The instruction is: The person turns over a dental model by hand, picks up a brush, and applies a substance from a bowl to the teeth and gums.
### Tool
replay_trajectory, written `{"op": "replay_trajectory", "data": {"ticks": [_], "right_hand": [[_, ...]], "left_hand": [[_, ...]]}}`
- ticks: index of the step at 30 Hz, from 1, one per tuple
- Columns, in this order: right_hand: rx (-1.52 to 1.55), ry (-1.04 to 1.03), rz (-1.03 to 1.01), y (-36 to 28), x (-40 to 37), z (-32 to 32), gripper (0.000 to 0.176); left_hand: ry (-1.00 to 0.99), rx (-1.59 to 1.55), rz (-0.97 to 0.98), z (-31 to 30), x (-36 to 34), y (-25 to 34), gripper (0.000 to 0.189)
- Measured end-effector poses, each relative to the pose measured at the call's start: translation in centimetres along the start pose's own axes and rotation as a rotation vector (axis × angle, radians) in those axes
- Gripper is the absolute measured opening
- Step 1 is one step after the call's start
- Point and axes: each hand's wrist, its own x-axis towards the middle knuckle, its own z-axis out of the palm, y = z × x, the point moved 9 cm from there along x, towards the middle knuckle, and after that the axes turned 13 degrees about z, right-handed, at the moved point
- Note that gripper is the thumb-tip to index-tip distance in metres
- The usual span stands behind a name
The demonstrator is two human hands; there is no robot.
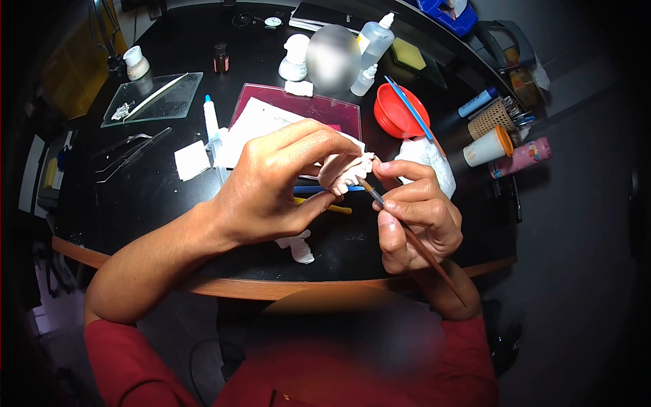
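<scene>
Two hands meet over the middle of the black tabletop (163, 197), close to its near edge. Left hand (271, 186) comes in from the left w/ its grip clamped on a small pale-pink cast (342, 173); thumb under, fingers curled over the top; cast is held up off the surface, not resting on it. Right hand (417, 217) has its grip closed on a thin brown brush (413, 237), pinched near the tip end btwn thumb and forefinger; handle slants down and to the right past the wrist; tip touches the cast's right side.

Below the left hand a white piece (298, 245) lies on the tabletop; behind the hands, white paper (254, 125) sits on a pink mat (305, 108). White cloth (427, 154) lies just behind the right hand; red bowl (397, 115) beyond it w/ a blue stick (409, 107) laid across. To the left: syringe (211, 122), white pad (192, 161), tweezers (129, 152), glass slab (163, 98). Far side: squeeze bottle (373, 41); right side: cup w/ orange lid (487, 146) next to a pink bottle (522, 157).
</scene>
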Motion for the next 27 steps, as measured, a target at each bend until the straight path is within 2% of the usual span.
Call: {"op": "replay_trajectory", "data": {"ticks": [14,20,27], "right_hand": [[0.000,-0.023,0.011,0.11,-0.05,0.09,0.016],[0.057,0.015,0.011,0.36,-0.09,0.01,0.013],[0.041,-0.016,0.020,0.26,-0.08,0.08,0.013]], "left_hand": [[-0.010,0.012,0.023,0.01,0.03,0.10,0.053],[0.060,0.001,0.040,-0.15,0.09,0.20,0.050],[0.007,0.006,0.038,-0.01,0.08,0.14,0.052]]}}
